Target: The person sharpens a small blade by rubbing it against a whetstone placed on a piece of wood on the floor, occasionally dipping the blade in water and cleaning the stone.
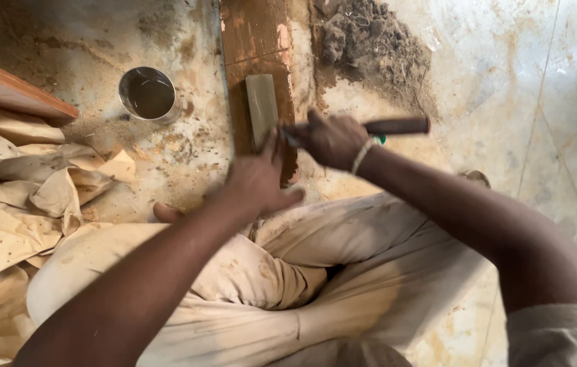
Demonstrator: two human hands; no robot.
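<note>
A grey-green sharpening stone (260, 107) lies on a wet brown wooden board (253, 41) on the floor. My right hand (329, 139) grips a chisel with a dark red-brown handle (397, 126) that sticks out to the right; its blade end meets the near right edge of the stone. My left hand (256, 182) sits just below the stone, fingers pressing toward the blade tip, which is hidden under my fingers. My knees in pale dusty trousers (268, 272) fill the lower view.
A round metal tin (148, 94) of dark liquid stands left of the board. Crumpled tan paper (23, 204) and an orange-edged board (10, 85) lie at the left. A heap of dirt and debris (370, 41) sits at the top right on the marble floor (539, 102).
</note>
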